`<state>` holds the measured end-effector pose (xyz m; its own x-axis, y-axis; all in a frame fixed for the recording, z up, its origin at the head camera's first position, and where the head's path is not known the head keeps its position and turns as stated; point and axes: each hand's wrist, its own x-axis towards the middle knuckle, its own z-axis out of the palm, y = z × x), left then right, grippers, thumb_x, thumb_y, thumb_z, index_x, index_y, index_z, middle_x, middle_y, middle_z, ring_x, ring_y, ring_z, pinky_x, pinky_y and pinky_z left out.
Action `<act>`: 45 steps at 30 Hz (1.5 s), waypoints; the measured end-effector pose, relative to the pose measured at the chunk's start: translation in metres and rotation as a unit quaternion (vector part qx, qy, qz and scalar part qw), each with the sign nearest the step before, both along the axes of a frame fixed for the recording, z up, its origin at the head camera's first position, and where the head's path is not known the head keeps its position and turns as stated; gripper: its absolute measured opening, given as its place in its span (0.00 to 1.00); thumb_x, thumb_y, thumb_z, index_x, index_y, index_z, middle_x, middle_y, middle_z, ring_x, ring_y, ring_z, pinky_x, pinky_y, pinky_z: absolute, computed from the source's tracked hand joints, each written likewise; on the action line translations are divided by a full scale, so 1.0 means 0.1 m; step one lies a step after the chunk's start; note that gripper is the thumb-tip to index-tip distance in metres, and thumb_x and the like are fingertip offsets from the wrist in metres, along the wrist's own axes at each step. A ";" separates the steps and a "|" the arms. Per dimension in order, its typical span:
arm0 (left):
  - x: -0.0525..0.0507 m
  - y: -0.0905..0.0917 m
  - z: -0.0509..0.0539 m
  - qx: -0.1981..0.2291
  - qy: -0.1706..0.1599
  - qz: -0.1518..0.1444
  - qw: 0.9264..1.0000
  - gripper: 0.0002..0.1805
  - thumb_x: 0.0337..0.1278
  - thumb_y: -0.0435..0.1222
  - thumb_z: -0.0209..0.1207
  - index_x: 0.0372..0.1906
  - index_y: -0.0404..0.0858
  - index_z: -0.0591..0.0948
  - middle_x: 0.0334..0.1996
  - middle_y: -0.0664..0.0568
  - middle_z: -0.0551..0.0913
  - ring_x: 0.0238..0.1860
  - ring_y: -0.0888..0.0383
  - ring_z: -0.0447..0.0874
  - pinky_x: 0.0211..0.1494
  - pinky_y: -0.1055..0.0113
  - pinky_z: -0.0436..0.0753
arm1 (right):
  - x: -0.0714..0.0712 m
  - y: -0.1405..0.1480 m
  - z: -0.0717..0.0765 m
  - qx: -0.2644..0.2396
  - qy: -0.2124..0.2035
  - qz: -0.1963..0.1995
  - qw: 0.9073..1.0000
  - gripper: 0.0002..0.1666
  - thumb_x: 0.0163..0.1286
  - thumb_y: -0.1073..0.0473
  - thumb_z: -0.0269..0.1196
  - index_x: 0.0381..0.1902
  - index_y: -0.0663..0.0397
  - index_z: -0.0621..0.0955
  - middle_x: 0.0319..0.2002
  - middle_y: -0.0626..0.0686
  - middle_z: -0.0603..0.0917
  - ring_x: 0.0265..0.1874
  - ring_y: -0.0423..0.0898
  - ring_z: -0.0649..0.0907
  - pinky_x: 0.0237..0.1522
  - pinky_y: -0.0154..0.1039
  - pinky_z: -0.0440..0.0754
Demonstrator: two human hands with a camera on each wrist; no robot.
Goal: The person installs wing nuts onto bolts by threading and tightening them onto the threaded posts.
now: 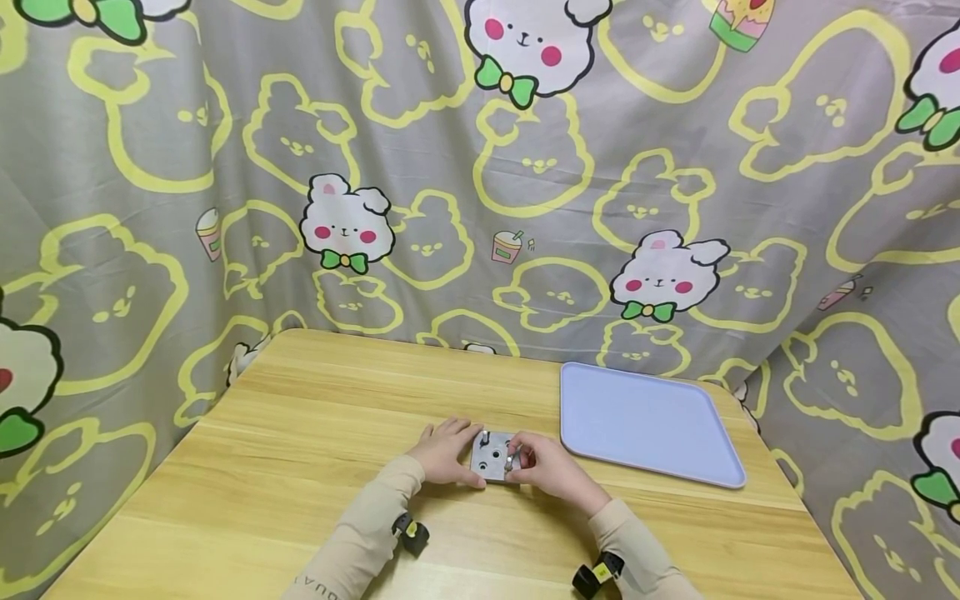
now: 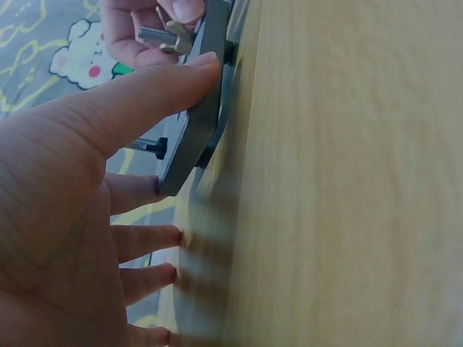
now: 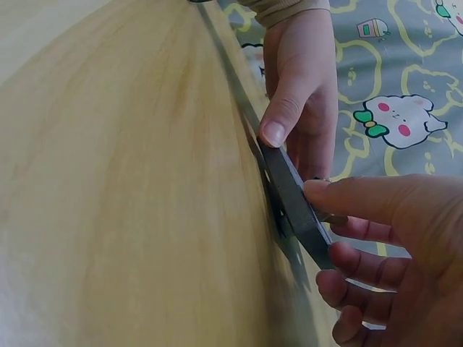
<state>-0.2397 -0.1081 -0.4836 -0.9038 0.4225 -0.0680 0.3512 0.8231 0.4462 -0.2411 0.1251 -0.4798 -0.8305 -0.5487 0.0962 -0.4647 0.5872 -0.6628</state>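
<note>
A grey metal plate [image 1: 491,464] with several holes lies at the middle of the table, slightly raised on short dark feet in the left wrist view. My left hand [image 1: 444,454] holds it from the left, thumb on the near edge, a finger at the far edge, other fingers spread. My right hand [image 1: 555,471] is at its right side, thumb and fingers pinching a wing nut [image 2: 177,40] on an upright threaded bolt [image 2: 152,33]. A second bolt [image 2: 148,147] stands near the plate's far left corner. The fingers partly hide the wing nut.
A light blue tray [image 1: 645,417] lies at the back right of the wooden table [image 1: 300,433]. Behind and beside the table hangs a grey patterned curtain [image 1: 442,283]. Both forearms carry black wrist straps [image 1: 611,565].
</note>
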 end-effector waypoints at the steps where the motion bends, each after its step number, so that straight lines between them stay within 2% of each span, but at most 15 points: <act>1: 0.00 0.00 0.00 0.001 0.000 0.000 1.000 0.54 0.39 0.60 0.70 0.73 0.43 0.63 0.72 0.40 0.64 0.75 0.39 0.57 0.72 0.31 0.53 | 0.00 0.00 0.00 0.001 0.003 -0.002 1.000 0.16 0.54 0.58 0.74 0.37 0.47 0.78 0.22 0.43 0.74 0.20 0.32 0.70 0.24 0.28 0.71; 14: -0.01 0.01 0.01 -0.001 0.004 0.000 1.000 0.54 0.38 0.60 0.70 0.72 0.42 0.64 0.72 0.41 0.65 0.74 0.39 0.58 0.72 0.30 0.54 | 0.01 -0.02 0.00 0.020 0.033 -0.015 0.999 0.16 0.53 0.55 0.74 0.32 0.46 0.76 0.21 0.42 0.73 0.21 0.34 0.69 0.23 0.28 0.68; 25: 0.01 0.04 0.03 0.004 0.010 0.002 1.000 0.53 0.37 0.60 0.71 0.71 0.42 0.66 0.71 0.41 0.66 0.73 0.39 0.59 0.71 0.30 0.55 | 0.01 -0.01 0.00 0.024 0.038 -0.021 0.999 0.17 0.53 0.53 0.75 0.30 0.46 0.75 0.21 0.43 0.73 0.21 0.35 0.70 0.24 0.29 0.68; 30: 0.01 0.04 0.05 0.008 0.007 0.002 1.000 0.53 0.37 0.59 0.71 0.71 0.42 0.66 0.71 0.41 0.66 0.73 0.39 0.59 0.71 0.30 0.55 | 0.01 0.00 0.00 0.017 0.034 -0.023 0.999 0.17 0.53 0.54 0.74 0.31 0.45 0.75 0.22 0.45 0.74 0.21 0.34 0.69 0.24 0.28 0.68; 38: 0.00 0.03 0.04 0.004 -0.004 0.000 1.000 0.55 0.39 0.61 0.69 0.73 0.42 0.63 0.72 0.41 0.64 0.75 0.39 0.57 0.72 0.31 0.53 | 0.01 0.02 0.01 0.011 0.013 -0.017 1.000 0.15 0.55 0.53 0.74 0.33 0.46 0.77 0.22 0.42 0.73 0.22 0.34 0.70 0.25 0.29 0.71; 45: -0.02 0.01 0.07 0.008 -0.012 -0.006 1.000 0.55 0.40 0.61 0.69 0.74 0.41 0.62 0.73 0.41 0.63 0.75 0.39 0.57 0.72 0.31 0.53 | 0.01 0.06 0.08 0.010 0.010 -0.007 1.000 0.16 0.56 0.53 0.73 0.38 0.49 0.79 0.24 0.43 0.75 0.23 0.35 0.71 0.26 0.30 0.72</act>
<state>-0.2421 -0.1075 -0.4770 -0.8968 0.4346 -0.0834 0.3500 0.8119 0.4672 -0.2405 0.1311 -0.4714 -0.8359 -0.5392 0.1026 -0.4700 0.6065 -0.6413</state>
